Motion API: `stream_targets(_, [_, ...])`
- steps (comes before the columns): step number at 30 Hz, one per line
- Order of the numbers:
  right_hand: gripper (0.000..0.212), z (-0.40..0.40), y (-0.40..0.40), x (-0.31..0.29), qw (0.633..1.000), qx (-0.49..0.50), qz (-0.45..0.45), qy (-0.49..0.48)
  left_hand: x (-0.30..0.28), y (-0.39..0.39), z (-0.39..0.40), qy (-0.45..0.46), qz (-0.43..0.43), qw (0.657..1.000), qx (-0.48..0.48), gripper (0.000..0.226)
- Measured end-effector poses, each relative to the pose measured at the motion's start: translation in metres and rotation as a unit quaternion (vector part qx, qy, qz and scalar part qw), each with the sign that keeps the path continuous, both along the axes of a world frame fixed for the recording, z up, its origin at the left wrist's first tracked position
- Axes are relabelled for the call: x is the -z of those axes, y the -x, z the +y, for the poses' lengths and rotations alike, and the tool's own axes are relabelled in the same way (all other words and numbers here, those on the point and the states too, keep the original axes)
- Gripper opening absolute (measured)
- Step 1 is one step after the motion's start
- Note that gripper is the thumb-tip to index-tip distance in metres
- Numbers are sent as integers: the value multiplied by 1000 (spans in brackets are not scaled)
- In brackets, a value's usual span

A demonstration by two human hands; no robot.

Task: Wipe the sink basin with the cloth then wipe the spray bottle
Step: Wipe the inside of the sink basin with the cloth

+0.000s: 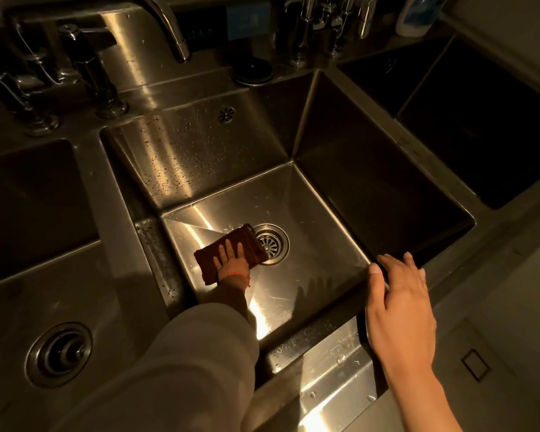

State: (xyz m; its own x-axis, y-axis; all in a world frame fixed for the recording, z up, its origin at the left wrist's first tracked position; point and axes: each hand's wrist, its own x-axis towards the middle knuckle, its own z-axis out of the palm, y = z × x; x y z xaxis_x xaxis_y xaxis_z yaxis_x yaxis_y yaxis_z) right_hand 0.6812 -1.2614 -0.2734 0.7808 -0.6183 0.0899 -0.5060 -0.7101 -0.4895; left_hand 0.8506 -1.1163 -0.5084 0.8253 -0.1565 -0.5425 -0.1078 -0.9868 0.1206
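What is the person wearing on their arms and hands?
The left arm has a loose, pale sleeve pushed up a bit, and a thin red string sits round the wrist by the left hand. The right hand and its forearm are bare. No gloves.

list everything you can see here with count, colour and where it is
sink basin: 1, steel, centre, wet droplets on back wall
drain: 1, steel, floor of that basin
cloth: 1, brown, folded flat on the basin floor, its edge over the drain's rim
left basin: 1, steel, left, with its own drain
right basin: 1, dark, right
tap: 1, steel, behind centre basin
round cap: 1, dark, on the back ledge
bottle: 1, white with blue, top right, type unclear
left hand: fingers straight, pressing on the cloth; red string at wrist, pale sleeve
right hand: open, resting on the centre basin's front right rim
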Motion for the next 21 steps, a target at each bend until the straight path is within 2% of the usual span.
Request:
stream_targets(7, [56, -1, -1, 1, 1000, 5, 7, 12, 5, -28, 1, 1, 1, 1000, 13, 76])
stream_targets(21, [59, -1, -5, 0, 1000, 9, 14, 13, 10, -50, 0, 7, -8, 1000, 23, 68])
